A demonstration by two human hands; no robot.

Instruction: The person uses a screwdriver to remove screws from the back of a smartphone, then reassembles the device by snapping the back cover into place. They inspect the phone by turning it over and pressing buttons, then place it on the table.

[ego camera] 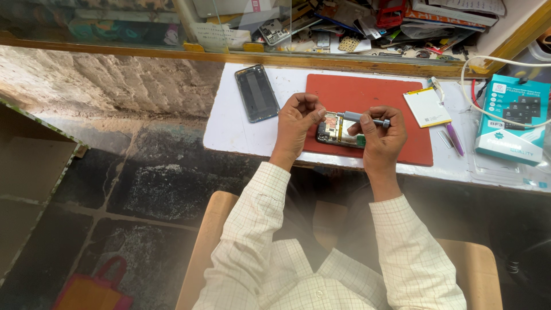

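Observation:
An opened phone [337, 131] with its insides exposed lies on a red mat [367, 95] on a small white table [229, 129]. My left hand [295, 123] pinches the phone's left end and steadies it. My right hand [381, 135] grips a grey screwdriver [361, 118], held level, its tip pointing left onto the phone's upper left part. The phone's right end is hidden under my right hand.
A dark phone back panel [256, 93] lies left of the mat. A flat white battery [426, 107], a purple pen [455, 139] and a teal box [512, 117] sit to the right. A white cable [476, 69] loops above. A cluttered shelf [344, 28] runs behind.

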